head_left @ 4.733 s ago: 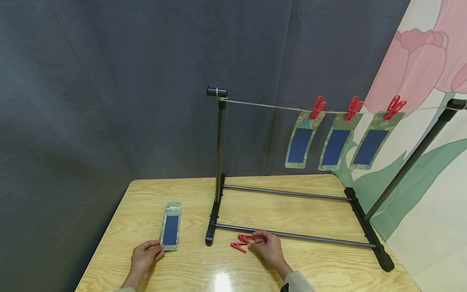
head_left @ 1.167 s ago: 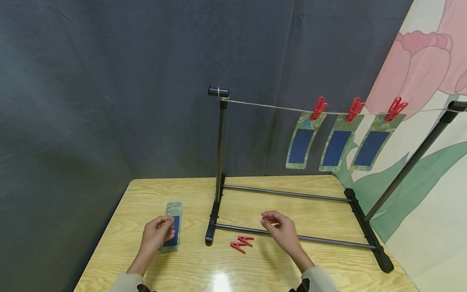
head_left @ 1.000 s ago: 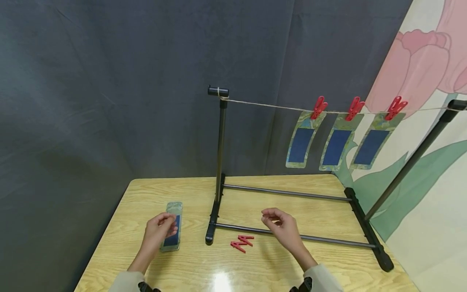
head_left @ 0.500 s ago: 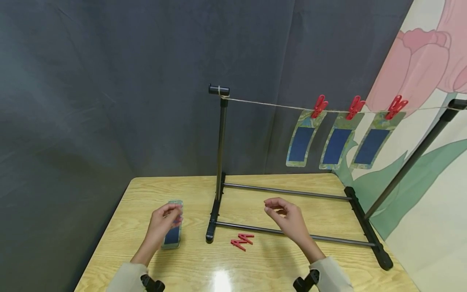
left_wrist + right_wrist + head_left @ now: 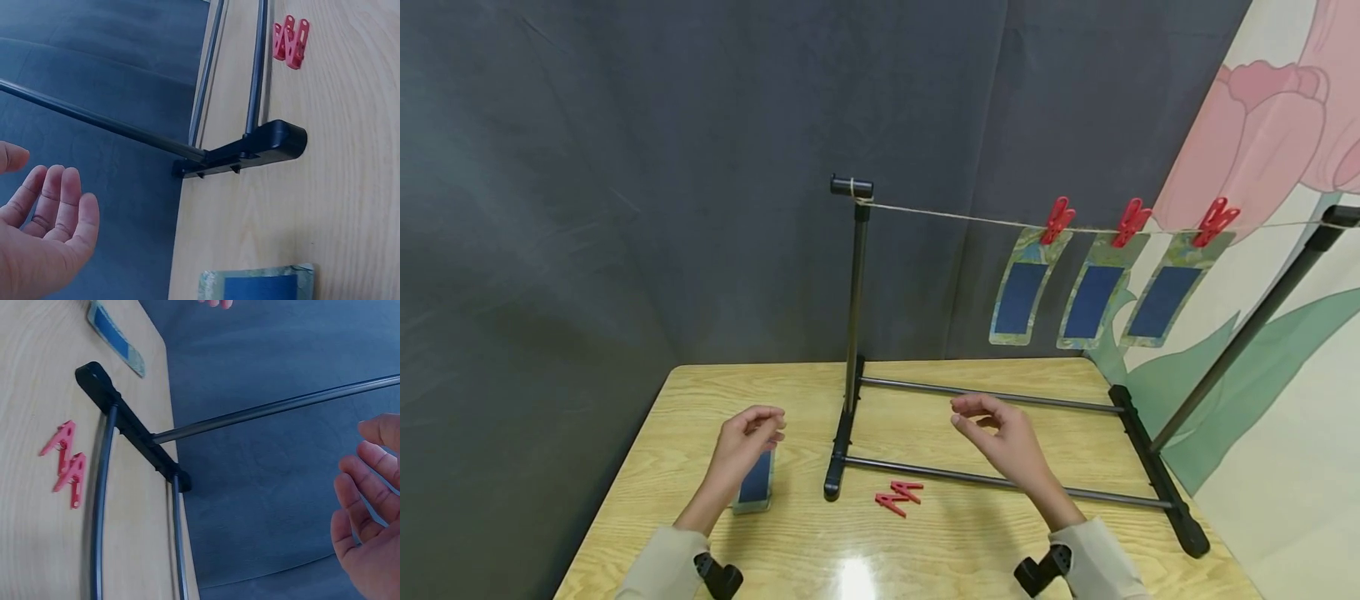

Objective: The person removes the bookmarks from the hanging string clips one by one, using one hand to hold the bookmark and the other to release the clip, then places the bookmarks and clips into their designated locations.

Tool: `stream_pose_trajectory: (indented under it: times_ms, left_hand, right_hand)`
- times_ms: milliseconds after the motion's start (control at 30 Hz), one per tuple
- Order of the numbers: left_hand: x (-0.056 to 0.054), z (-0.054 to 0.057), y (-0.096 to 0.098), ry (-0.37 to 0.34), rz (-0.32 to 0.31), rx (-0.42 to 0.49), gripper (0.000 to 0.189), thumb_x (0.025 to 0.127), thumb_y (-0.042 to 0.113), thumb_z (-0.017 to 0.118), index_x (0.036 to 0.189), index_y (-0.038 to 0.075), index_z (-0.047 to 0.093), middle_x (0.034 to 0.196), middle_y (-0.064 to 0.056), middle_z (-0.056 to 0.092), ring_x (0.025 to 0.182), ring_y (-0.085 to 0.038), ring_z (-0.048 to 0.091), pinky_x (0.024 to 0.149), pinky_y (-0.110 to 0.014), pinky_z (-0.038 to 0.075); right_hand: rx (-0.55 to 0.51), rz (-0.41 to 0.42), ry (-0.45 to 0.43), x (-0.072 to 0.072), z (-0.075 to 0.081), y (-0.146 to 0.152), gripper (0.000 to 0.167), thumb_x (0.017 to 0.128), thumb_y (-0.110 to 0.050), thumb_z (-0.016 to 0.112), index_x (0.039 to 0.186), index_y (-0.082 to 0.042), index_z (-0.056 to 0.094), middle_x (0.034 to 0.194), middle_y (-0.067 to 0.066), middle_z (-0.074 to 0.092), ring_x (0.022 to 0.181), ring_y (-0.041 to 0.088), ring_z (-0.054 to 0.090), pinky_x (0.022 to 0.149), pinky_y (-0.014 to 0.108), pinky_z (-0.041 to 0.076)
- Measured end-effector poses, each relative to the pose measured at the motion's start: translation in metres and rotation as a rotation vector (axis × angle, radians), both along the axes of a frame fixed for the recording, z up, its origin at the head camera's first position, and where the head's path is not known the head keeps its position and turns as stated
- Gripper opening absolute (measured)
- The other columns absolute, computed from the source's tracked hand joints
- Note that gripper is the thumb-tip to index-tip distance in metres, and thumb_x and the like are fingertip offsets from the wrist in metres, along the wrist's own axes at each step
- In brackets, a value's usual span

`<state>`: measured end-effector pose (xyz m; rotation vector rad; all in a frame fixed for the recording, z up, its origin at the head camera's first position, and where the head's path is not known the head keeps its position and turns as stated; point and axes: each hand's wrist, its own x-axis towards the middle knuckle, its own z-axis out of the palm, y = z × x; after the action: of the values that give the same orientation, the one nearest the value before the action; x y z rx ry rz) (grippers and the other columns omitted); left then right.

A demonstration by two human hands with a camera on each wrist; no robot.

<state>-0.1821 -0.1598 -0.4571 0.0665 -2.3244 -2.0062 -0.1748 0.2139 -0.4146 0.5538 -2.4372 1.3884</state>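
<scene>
My left hand [image 5: 745, 442] hovers above the table, fingers loosely bent, with nothing in it. Beneath it in the head view lies a stack of blue-centred cards [image 5: 756, 483] with green patterned borders, partly covered by the hand. My right hand [image 5: 1003, 437] is raised over the rack's base, also holding nothing, its thumb and fingers apart in the right wrist view. Two red clothespins [image 5: 898, 497] lie on the table between the hands, just in front of the rack. Three similar cards [image 5: 1021, 298] hang from a string [image 5: 940, 212], each held by a red clothespin [image 5: 1058, 221].
The black rack [image 5: 853, 317] stands on the wooden table [image 5: 805, 550], its two uprights carrying the string. Low crossbars [image 5: 940, 475] join its feet. A dark curtain [image 5: 737, 183] hangs behind, and a wall with painted tulips [image 5: 1270, 125] is at the right.
Both hands have risen off the table and moved forward. The left has let go of the card stack's edge; the right has left the loose clothespins. Cards and clothespins stay in place.
</scene>
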Motion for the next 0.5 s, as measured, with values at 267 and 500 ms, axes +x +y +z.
stream_pose_trajectory:
  times_ms: [267, 500]
  left_hand:
    - [-0.005, 0.009, 0.009, 0.037, -0.037, 0.003, 0.019, 0.096, 0.012, 0.062, 0.110, 0.001, 0.066, 0.100, -0.015, 0.065, 0.087, -0.025, 0.065, 0.075, -0.028, 0.057]
    - [-0.006, 0.012, 0.014, 0.053, -0.069, 0.020, 0.019, 0.095, 0.012, 0.063, 0.111, 0.001, 0.066, 0.101, -0.014, 0.065, 0.088, -0.026, 0.065, 0.076, -0.029, 0.056]
  right_hand:
    - [0.034, -0.014, 0.064, -0.004, 0.016, 0.004, 0.015, 0.092, -0.012, 0.069, 0.107, -0.011, 0.070, 0.102, 0.001, 0.069, 0.090, 0.012, 0.063, 0.077, 0.031, 0.056]
    - [0.059, 0.000, 0.111, 0.003, 0.039, -0.002, 0.020, 0.088, -0.002, 0.069, 0.108, -0.005, 0.070, 0.099, 0.009, 0.070, 0.086, 0.016, 0.065, 0.075, 0.034, 0.057]
